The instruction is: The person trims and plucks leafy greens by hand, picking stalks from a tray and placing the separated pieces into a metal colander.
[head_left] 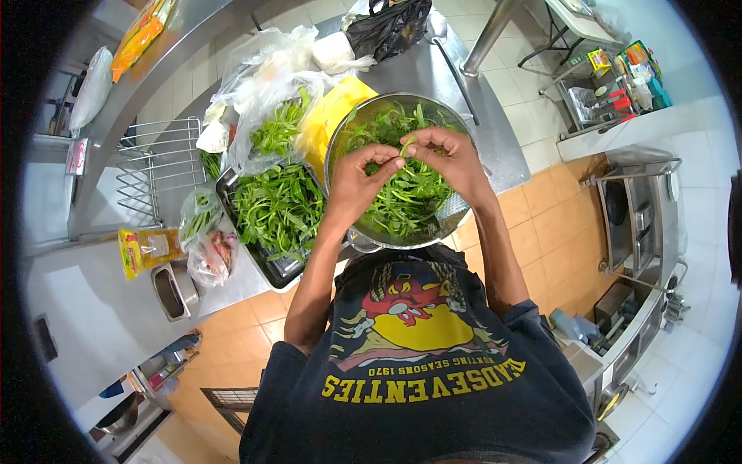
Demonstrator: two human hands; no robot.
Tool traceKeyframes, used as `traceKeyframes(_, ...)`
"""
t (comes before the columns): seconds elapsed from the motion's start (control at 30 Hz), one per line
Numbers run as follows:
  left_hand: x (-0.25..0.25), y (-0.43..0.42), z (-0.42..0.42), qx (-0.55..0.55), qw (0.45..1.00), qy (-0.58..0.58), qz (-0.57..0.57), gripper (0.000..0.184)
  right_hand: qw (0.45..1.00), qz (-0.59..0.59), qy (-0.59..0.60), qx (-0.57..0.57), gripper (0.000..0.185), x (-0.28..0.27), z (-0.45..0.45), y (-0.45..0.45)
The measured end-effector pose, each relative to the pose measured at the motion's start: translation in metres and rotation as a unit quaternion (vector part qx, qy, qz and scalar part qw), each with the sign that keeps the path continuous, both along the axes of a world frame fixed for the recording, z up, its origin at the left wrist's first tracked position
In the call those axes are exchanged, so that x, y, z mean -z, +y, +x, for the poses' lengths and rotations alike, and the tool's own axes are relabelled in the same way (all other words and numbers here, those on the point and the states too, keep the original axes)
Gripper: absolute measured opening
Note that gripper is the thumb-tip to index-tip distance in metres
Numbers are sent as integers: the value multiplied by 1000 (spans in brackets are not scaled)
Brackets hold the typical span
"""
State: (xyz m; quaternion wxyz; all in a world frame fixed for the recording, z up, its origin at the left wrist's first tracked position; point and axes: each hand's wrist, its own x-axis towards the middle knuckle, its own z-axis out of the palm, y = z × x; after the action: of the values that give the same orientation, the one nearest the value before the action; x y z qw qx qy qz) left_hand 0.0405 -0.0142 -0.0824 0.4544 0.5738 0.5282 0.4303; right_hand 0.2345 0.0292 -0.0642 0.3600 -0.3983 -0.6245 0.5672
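Observation:
My left hand [359, 179] and my right hand [451, 161] meet above a large round metal colander [442, 224]. Both pinch a short green stem [406, 147] between thumb and fingertips. Below them, loose leafy greens [398, 203] with long narrow leaves and thin stems fill much of the colander. To its left lies a dark tray [287, 271] heaped with more leafy greens [277, 205], close beside my left forearm. My hands and wrists hide part of the colander's contents.
Behind the tray are a clear plastic bag [251, 147] of greens, a yellow sheet [337, 104] and a black plastic bag [390, 29]. A long-handled ladle [456, 69] lies on the steel table [495, 143]. A wire rack [166, 158] and small bags stand left.

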Motion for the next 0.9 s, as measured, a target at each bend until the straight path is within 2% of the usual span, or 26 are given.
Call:
traceKeyframes(0.07,2,0,-3,-10,1000,-11,-14,14,1000,1,7,15,21,5,-1,-1)
traceKeyframes(0.17,4,0,-8,-36,998,-35,-43,14,997,19,-61,33,22,2,-1,-4)
traceKeyframes(0.27,1,1,-12,-55,993,-67,-77,15,976,161,-146,-7,19,1,3,-8)
traceKeyframes(0.37,5,2,-14,-50,986,-130,-95,16,984,115,-138,14,18,10,2,-8)
traceKeyframes(0.47,4,-1,-11,-56,978,-164,-112,18,959,217,-144,112,17,2,-4,-12)
traceKeyframes(0.57,3,0,-9,-67,975,-169,-127,19,944,290,-146,59,18,4,-1,-10)
traceKeyframes(0.67,1,0,-8,-77,971,-185,-132,19,944,301,-126,37,19,-2,-6,-14)
traceKeyframes(0.9,4,-3,-9,-49,965,-206,-157,21,920,338,-195,47,25,4,-10,-12)
